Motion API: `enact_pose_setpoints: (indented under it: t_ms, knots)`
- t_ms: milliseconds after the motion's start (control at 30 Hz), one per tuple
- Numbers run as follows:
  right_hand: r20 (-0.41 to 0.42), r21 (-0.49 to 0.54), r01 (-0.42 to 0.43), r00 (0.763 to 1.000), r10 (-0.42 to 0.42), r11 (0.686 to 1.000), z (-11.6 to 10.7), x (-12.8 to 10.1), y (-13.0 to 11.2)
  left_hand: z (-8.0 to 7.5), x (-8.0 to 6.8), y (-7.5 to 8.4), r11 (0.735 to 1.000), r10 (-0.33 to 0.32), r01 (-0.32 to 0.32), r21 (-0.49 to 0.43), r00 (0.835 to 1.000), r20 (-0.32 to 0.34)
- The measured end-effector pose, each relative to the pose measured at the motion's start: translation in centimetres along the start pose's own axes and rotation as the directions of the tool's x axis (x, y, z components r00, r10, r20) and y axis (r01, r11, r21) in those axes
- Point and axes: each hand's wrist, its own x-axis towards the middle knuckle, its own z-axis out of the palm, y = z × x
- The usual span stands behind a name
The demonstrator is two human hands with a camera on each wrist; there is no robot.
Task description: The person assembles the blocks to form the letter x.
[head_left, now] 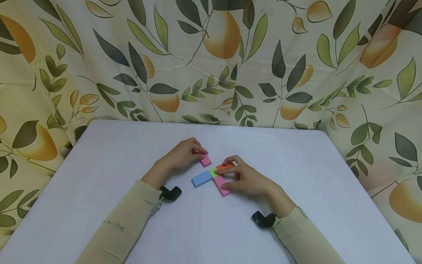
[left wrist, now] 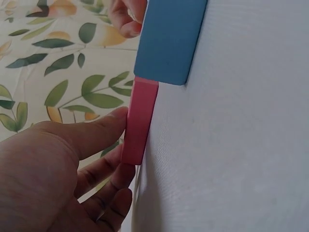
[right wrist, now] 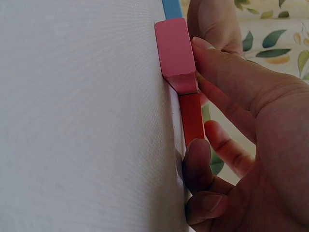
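Observation:
My left hand (head_left: 184, 154) pinches a small pink block (head_left: 206, 161) just behind the group of blocks; its thumb and fingers show on the block (left wrist: 140, 123) in the left wrist view. In the group, a blue block (head_left: 202, 179) lies to the left of a small green block (head_left: 212, 172). An orange block (head_left: 225, 166) extends to the back right, and a second pink block (head_left: 221, 187) toward the front. My right hand (head_left: 248, 178) rests over the group. Its thumb touches the front pink block (right wrist: 176, 53), while its other fingers reach the green and orange ones, partly covering them.
A white-covered table (head_left: 132, 146) lies under the blocks. Behind it hangs a curtain (head_left: 211, 91) printed with leaves and fruit. Dark wrist cameras (head_left: 171, 193) sit on both sleeves, close above the tabletop.

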Motion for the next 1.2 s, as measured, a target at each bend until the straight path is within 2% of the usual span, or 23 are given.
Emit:
enact_pose_setpoints:
  t_ms: [1200]
  knots:
    - [0.004,0.007,-0.003,1.0,0.003,1.0,0.01,0.02,0.01,0.13,-0.02,0.37,0.999,0.039,-0.039,-0.003,0.999,0.011]
